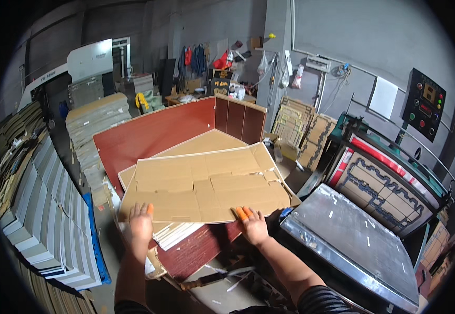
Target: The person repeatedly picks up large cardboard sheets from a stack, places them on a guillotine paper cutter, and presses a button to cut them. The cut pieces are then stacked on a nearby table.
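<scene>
A large brown cardboard sheet [217, 191], creased and with slots cut in it, lies at a slant on a red-brown panelled table [196, 251]. My left hand [141, 224] rests on its near left edge, fingers stretched forward. Toward the near right edge, my right hand [252, 226] lies with fingers spread on the sheet. Orange covers show on some fingertips of both hands. Another cardboard piece [206, 142] lies behind the sheet. White strips or sheet edges [176, 234] stick out under it at the front.
A die-cutting press [384, 193] with a metal plate [348, 235] stands close on the right, its control box [424, 104] above. Tall stacks of grey-white board [49, 214] rise at left. Red-brown panels [159, 136] wall the table's back. Cutting-die boards [295, 123] lean against the wall.
</scene>
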Demonstrator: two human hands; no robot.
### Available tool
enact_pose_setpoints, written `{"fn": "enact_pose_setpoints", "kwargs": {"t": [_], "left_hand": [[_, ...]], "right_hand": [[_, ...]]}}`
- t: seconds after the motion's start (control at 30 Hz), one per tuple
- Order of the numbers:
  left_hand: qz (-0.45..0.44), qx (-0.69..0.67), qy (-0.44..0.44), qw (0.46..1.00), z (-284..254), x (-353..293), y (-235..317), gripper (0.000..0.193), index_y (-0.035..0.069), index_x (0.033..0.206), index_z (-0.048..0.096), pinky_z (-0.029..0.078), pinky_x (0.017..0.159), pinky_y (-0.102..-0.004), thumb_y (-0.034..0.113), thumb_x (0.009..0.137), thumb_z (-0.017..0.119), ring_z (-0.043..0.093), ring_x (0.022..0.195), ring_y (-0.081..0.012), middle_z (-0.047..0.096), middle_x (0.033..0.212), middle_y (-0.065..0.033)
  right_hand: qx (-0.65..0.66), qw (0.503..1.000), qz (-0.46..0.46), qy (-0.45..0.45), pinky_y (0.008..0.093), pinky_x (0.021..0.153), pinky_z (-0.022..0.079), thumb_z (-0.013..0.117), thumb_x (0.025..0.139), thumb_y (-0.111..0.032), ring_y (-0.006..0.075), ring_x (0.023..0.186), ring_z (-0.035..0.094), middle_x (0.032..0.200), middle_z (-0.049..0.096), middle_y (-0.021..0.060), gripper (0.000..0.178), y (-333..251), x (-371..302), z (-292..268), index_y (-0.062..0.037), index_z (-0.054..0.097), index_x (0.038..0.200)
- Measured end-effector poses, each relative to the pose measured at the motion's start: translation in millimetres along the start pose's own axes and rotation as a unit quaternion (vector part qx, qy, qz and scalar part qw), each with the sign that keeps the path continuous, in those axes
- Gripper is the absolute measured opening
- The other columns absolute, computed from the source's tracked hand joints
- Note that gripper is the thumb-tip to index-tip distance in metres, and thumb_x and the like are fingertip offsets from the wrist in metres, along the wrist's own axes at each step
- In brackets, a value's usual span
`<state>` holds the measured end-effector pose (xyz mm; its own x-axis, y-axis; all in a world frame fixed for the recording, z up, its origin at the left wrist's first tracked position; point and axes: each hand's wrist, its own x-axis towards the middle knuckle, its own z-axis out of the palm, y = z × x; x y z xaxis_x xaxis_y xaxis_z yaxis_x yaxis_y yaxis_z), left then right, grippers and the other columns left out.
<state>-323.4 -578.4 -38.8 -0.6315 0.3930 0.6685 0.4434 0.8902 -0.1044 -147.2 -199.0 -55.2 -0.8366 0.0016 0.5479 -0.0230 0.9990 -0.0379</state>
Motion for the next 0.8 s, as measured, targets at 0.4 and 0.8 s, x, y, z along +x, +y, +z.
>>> {"fn": "enact_pose_setpoints", "kwargs": {"t": [0.4,0.8], "left_hand": [[-0.003,-0.076,0.022,0.997,-35.7,15.3,-7.4,0.032,0.002,0.111,0.065,0.036,0.106,-0.0465,0.007,0.082,0.051,0.051,0.121,-0.0366,0.061,0.124,-0.0128],[-0.142,-0.279,0.074,0.947,-59.6,-16.1,-9.6,0.044,0.001,0.119,0.062,0.039,0.105,-0.043,-0.003,0.076,0.051,0.051,0.121,-0.034,0.06,0.124,-0.0141]], "right_hand": [[0.839,0.304,0.413,0.181,0.0466,0.085,0.049,0.066,0.088,-0.039,0.0251,0.091,0.059,0.101,0.058,0.0096,0.054,1.2,-9.4,48.0,-0.0089,0.046,0.129],[0.791,0.434,0.31,0.3,0.0381,0.083,0.051,0.052,0.086,0.01,0.0235,0.091,0.059,0.103,0.058,0.0088,0.045,-2.9,124.2,34.9,-0.0119,0.046,0.125]]}}
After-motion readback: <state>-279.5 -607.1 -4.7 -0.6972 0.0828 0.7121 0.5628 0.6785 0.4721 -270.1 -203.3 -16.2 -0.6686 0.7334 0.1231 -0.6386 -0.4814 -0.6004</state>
